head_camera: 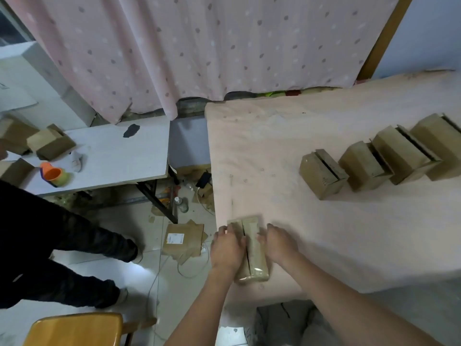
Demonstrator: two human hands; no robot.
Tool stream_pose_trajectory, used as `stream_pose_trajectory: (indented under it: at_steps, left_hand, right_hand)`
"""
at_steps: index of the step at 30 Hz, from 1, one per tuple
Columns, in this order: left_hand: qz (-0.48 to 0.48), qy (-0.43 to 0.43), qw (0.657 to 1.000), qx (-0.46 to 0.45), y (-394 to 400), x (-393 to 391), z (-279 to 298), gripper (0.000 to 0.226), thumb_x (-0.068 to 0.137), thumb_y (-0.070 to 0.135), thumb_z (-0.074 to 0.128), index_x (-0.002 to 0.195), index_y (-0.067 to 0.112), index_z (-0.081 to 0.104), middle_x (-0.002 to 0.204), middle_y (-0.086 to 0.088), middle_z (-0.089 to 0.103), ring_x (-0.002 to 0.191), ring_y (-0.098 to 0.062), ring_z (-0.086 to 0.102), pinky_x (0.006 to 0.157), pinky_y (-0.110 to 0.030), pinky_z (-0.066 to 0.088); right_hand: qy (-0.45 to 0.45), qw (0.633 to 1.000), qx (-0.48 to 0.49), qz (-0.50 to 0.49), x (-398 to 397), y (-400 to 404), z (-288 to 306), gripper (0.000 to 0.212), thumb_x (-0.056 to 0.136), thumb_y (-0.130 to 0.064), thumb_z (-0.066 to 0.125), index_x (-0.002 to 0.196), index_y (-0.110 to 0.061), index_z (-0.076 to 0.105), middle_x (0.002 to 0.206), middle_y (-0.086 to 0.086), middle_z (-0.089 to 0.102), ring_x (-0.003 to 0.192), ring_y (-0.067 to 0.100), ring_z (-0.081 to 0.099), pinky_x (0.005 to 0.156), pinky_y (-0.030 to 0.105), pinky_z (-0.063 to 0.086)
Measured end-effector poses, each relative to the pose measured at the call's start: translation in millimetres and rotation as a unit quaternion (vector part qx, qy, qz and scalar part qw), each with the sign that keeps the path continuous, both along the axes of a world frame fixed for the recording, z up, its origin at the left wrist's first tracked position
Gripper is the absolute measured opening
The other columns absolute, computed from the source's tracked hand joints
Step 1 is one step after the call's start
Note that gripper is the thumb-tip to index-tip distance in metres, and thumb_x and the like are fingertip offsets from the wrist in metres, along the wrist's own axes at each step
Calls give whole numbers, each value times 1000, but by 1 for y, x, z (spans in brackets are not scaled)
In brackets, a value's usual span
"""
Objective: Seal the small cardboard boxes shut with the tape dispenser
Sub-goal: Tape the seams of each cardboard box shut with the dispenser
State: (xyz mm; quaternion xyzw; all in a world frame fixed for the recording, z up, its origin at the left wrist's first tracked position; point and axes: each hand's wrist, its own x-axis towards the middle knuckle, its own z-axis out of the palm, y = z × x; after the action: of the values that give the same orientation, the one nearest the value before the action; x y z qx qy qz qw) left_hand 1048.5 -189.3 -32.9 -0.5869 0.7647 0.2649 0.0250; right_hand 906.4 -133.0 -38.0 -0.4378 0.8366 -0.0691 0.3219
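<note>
A small cardboard box (252, 245) lies at the near left corner of the pink-covered table (274, 151). Its two top flaps meet along a dark seam. My left hand (228, 248) presses flat on the left flap and my right hand (278, 242) presses on the box's right side, so both hands hold it. Several more small cardboard boxes (321, 173) stand in a row at the right, each with a dark gap between its flaps. No tape dispenser shows in this view.
A white side table (104, 156) at left carries more boxes (51, 143) and an orange cup (53, 174). A person in dark trousers (62, 245) stands at left. Flattened cardboard (183, 239), cables and a bottle litter the floor. A wooden stool (74, 329) is near the bottom left.
</note>
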Motion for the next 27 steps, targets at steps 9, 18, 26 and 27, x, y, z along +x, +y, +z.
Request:
stream_pose_trajectory:
  at_steps: [9,18,26,27]
  left_hand:
    - [-225,-54,966,-113,-24,-129,71,53,106,35,22,150,7,33,156,-10,35,145,-29,27,120,-48,19]
    - [-304,-107,937,-136,23,-288,119,53,103,35,28,147,5,37,152,-15,39,142,-34,33,117,-50,24]
    - [-326,-121,925,-155,108,-426,143,54,105,38,23,144,6,40,146,-17,46,131,-36,45,109,-50,34]
    - [-328,-123,923,-159,118,-441,141,56,104,39,23,145,5,39,147,-19,44,130,-38,46,107,-50,37]
  right_hand:
    - [220,973,-71,24,-109,2,120,44,105,-44,37,132,-12,51,130,10,59,122,32,54,97,38,42]
    - [268,963,-19,-9,-246,75,166,29,103,-29,43,117,-14,63,120,10,65,113,30,61,90,36,47]
    - [246,968,-22,-44,-383,172,167,40,105,-42,40,125,-13,59,126,11,62,117,30,58,92,37,47]
    - [239,970,-20,-47,-396,183,166,39,105,-41,41,126,-13,59,127,10,62,117,30,58,92,36,47]
